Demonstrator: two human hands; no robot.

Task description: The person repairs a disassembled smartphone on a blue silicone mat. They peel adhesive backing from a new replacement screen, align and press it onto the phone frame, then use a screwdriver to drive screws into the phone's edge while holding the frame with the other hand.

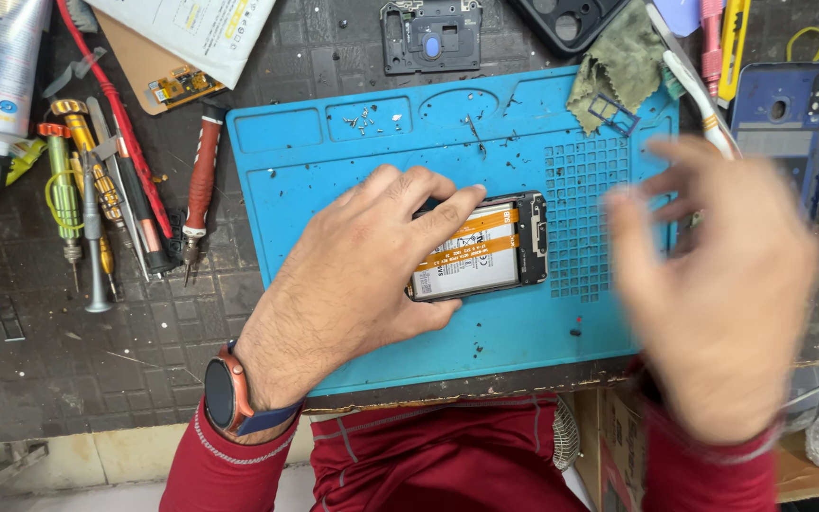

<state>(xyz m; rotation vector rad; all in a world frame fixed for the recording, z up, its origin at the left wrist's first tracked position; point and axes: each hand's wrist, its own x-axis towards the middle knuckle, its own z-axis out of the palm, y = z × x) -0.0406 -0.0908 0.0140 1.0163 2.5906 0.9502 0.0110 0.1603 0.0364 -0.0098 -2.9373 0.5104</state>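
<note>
On the blue mat (334,190) at the table's middle, the left hand (362,265) presses down on an opened phone (485,248), fingers clasping its edges, battery facing up. The right hand (713,275) hovers blurred beside it, fingers spread, holding nothing.

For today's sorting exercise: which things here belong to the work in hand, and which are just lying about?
In hand:
- opened phone, held down by the left hand
- blue repair mat under it
- right hand, blurred, holding nothing visible

Lying about:
- screwdrivers
- green cloth
- blue back cover
- glue tube
- loose screws
</note>
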